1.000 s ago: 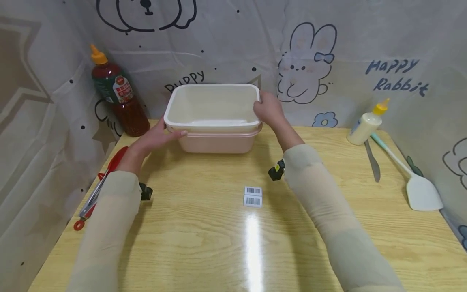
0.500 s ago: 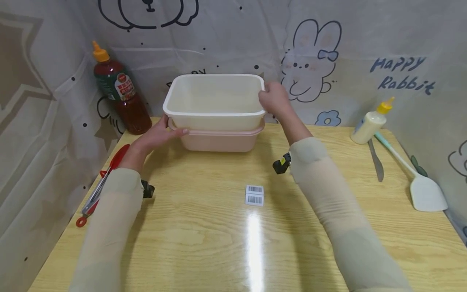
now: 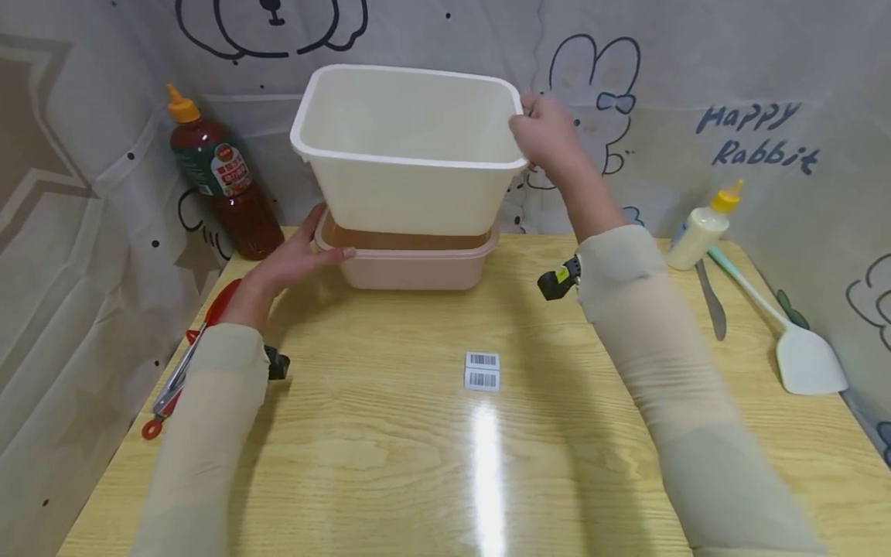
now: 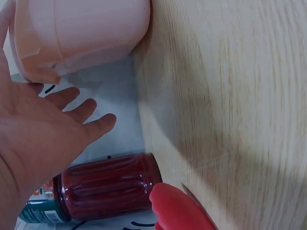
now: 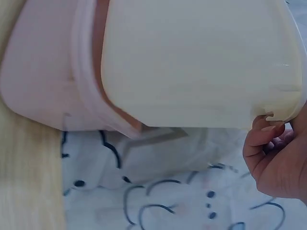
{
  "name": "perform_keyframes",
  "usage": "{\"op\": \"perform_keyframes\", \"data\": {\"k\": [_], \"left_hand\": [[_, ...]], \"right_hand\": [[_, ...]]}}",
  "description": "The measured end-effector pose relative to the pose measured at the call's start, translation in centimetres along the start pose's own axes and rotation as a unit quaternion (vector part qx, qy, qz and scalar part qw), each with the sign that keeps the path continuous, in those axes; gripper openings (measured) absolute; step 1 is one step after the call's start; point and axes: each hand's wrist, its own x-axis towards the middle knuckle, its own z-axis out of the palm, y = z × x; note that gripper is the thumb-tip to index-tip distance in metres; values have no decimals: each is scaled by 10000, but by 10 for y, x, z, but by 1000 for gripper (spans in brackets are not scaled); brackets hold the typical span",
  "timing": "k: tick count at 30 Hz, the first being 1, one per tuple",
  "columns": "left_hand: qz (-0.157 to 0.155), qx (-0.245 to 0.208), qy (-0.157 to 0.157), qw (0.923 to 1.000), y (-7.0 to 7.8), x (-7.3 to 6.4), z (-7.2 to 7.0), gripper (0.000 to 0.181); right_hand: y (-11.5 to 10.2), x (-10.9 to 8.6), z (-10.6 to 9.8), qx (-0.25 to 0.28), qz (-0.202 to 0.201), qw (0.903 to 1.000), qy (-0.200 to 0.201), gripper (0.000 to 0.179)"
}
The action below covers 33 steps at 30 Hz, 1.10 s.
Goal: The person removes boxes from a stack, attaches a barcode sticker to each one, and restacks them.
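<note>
My right hand (image 3: 548, 138) grips the right end of a cream plastic storage bin (image 3: 411, 193) by its rim. In the right wrist view, the fingers (image 5: 261, 141) curl under that rim. The cream bin hangs slightly tilted above a pink storage bin (image 3: 414, 272), its bottom overlapping the pink opening. On the table, the pink bin stands with my left hand (image 3: 295, 255) holding its left front corner. The left thumb lies along the front rim, and the index fingertip sits at the rim in the left wrist view. The other left fingers (image 4: 98, 125) spread loosely outward.
A red sauce bottle (image 3: 226, 186) leans at the back left, beside red-tipped tongs (image 3: 184, 371). A white paper with barcodes (image 3: 482, 371) lies mid-table. On the right are a small yellow-capped bottle (image 3: 699, 232), a knife (image 3: 710, 302) and a white spatula (image 3: 810, 360). A printed cloth hangs behind.
My right hand has lifted the cream bin up out of the pink one, opening a gap between them. The left hand and the pink bin have stayed in place.
</note>
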Motion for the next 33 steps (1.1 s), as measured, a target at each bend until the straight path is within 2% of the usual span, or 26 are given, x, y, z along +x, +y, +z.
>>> {"op": "perform_keyframes", "data": {"k": [5, 11, 16, 21, 24, 29, 33], "left_hand": [[-65, 44, 17, 10000, 2, 0, -1, 119], [65, 73, 84, 9999, 5, 2, -2, 115], [211, 484, 252, 9983, 10, 2, -1, 110], [174, 800, 168, 9965, 13, 0, -2, 109], [127, 746, 159, 9970, 12, -2, -3, 110], [93, 643, 141, 9978, 9, -4, -4, 112], [-16, 631, 133, 9979, 8, -6, -5, 115]], "right_hand": [[-4, -6, -27, 155, -23, 9999, 68, 50], [10, -9, -66, 303, -12, 9994, 177, 50], [37, -14, -102, 209, 242, 9992, 244, 53], [73, -24, -134, -79, 560, 9981, 225, 56], [92, -28, -150, -124, 760, 9968, 208, 61], [117, -34, -171, -193, 778, 9966, 185, 63], [133, -37, -181, -441, 850, 9953, 140, 65]]}}
